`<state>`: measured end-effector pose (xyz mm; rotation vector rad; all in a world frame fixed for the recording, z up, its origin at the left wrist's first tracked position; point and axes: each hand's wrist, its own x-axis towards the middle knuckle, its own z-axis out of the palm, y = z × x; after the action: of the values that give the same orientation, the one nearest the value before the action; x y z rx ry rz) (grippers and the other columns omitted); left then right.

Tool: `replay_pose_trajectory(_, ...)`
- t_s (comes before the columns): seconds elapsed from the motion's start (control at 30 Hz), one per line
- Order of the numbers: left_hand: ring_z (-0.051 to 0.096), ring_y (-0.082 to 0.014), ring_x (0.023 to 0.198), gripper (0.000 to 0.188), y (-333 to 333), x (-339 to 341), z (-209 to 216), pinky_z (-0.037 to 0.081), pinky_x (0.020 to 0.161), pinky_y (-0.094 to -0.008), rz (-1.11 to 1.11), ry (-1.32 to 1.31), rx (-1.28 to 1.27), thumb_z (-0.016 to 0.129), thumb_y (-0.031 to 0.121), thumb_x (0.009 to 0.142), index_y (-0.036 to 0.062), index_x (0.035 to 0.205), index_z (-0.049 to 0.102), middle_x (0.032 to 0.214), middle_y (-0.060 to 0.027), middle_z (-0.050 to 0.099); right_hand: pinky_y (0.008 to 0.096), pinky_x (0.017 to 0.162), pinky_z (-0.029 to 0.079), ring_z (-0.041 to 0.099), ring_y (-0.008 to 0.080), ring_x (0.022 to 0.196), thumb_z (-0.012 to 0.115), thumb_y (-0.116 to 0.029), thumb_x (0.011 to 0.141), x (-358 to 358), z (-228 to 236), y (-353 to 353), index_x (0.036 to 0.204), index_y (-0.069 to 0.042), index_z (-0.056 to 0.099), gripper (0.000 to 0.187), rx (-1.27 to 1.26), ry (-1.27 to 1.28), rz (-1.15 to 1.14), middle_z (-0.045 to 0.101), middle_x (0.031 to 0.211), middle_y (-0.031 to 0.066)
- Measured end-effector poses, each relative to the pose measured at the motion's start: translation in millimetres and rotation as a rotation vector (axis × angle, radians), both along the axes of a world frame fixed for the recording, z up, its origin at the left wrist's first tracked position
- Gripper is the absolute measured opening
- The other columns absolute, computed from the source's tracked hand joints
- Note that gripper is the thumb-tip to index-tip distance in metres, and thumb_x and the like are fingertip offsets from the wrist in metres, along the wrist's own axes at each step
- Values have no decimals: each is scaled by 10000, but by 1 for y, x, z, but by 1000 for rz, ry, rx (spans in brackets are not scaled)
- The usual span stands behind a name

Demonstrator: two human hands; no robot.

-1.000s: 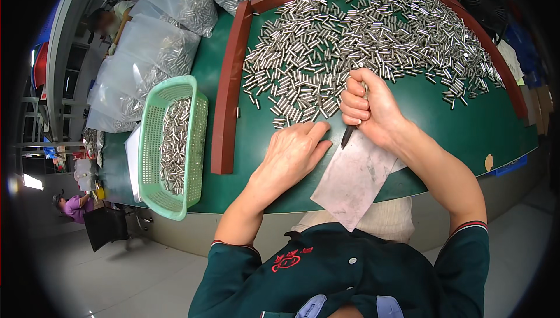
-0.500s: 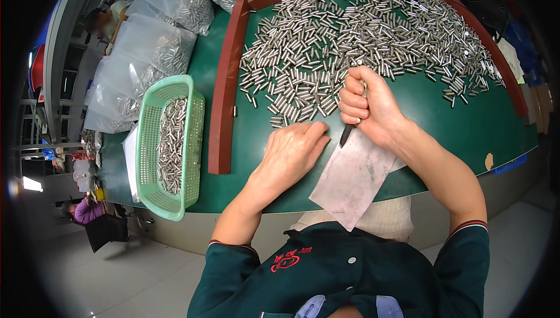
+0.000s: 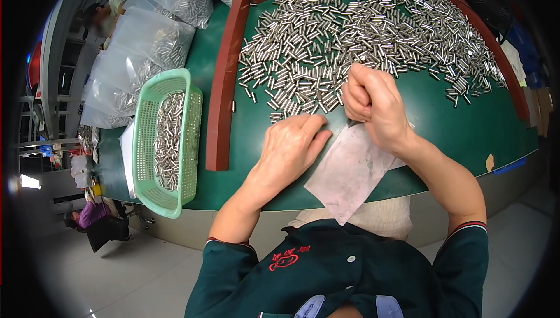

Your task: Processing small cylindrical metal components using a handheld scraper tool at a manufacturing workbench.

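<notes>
Handling the loose metal pins (image 3: 309,61) well is probably calling for a light touch: working a few at a time from the near edge of the spread, and minding the dark tool (image 3: 352,123) so that it is not catching the other hand. Of the hands, the right hand (image 3: 378,105) is curling into a fist around that tool, only a short end showing beneath; the left hand (image 3: 287,146) is resting near the closest pins, fingers bent and thumb apart, and whether it is holding anything, I cannot tell. The pins are lying beyond both hands on the green desk (image 3: 449,137), inside a reddish-brown rail (image 3: 224,85). They are looking short, straight and cylindrical, shining silver, pointing every way and crowding thickest toward the far side.
</notes>
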<state>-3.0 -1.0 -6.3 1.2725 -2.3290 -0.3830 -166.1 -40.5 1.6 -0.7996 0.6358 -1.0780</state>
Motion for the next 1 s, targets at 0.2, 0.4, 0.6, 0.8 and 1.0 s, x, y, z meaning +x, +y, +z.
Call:
replay_pose_trajectory(0.2, 545, -287, 567, 122, -4, 7, 4, 420, 499, -369, 153, 42, 13, 628, 81, 706, 35, 773, 538, 636, -107, 554, 216, 407, 200, 239, 44, 426, 379, -205, 877, 0, -4, 4, 524, -90, 318, 376, -200, -52, -24, 304, 472, -38)
replay_pose_trajectory(0.4, 545, -285, 551, 98, -7, 13, 7, 416, 493, -362, 223, 20, 14, 623, 59, 707, 29, 760, 547, 629, -119, 565, 214, 412, 199, 234, 36, 442, 396, -189, 876, 3, -5, 7, 534, -91, 309, 367, -215, 75, -21, 287, 486, -54)
replay_pose_trajectory(0.6, 426, -132, 432, 89, -10, 27, 12, 348, 423, -269, 253, 76, 99, 632, 44, 698, 12, 762, 579, 522, -70, 470, 214, 402, 185, 230, 31, 439, 403, -193, 877, 3, -4, 5, 530, -100, 300, 373, -153, 72, -2, 282, 484, -62)
replay_pose_trajectory(0.8, 416, -167, 449, 203, -10, 35, 29, 343, 444, -294, 38, -69, 382, 640, 38, 635, 28, 827, 575, 513, -76, 411, 220, 402, 194, 239, 35, 436, 401, -202, 879, 2, -4, 4, 529, -98, 304, 378, -152, 96, -9, 293, 482, -55)
replay_pose_trajectory(1.0, 521, -251, 518, 149, -9, 23, 7, 397, 485, -337, 16, -53, 240, 633, 111, 691, 24, 774, 544, 607, -110, 534, 227, 394, 194, 211, 67, 396, 352, -199, 889, 3, -2, 2, 530, -97, 297, 377, -126, 132, -19, 298, 432, -17)
